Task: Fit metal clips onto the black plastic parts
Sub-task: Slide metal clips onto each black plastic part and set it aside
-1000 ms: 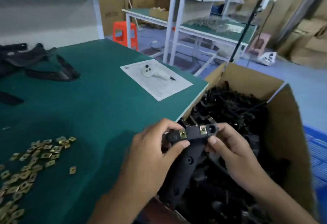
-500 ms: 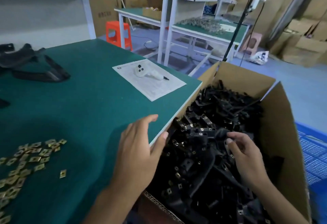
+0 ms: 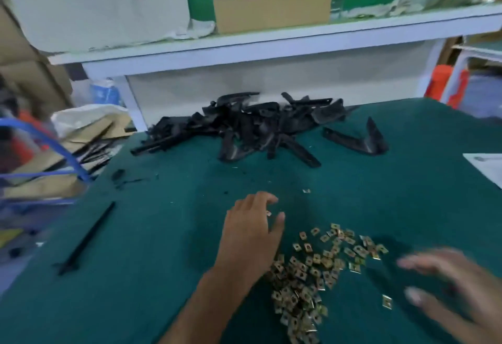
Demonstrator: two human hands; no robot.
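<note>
Landmark: scatter of metal clips [image 3: 315, 270], lying on the table [image 3: 168, 235] at near centre. Left hand [image 3: 251, 232] over the table just left of the clips; right hand [image 3: 456, 289] to their right. Heap of black plastic parts [image 3: 244, 123] well behind the clips, at the table's far edge. Single bent part [image 3: 358, 137] behind and right. Long thin strip [image 3: 87, 237] far left. Paper sheet [image 3: 486, 164] right, at frame edge. Shelf [image 3: 271, 42] behind the heap, cardboard box [image 3: 271, 7] on it.

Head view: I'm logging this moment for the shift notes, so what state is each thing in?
left hand: open, over the mat, holds nothing
right hand: open, blurred, empty
metal clips: loose, scattered heap on the mat
black plastic parts: piled at the far edge, untouched
black strip: lies alone, flat
cardboard box: on the shelf
</note>
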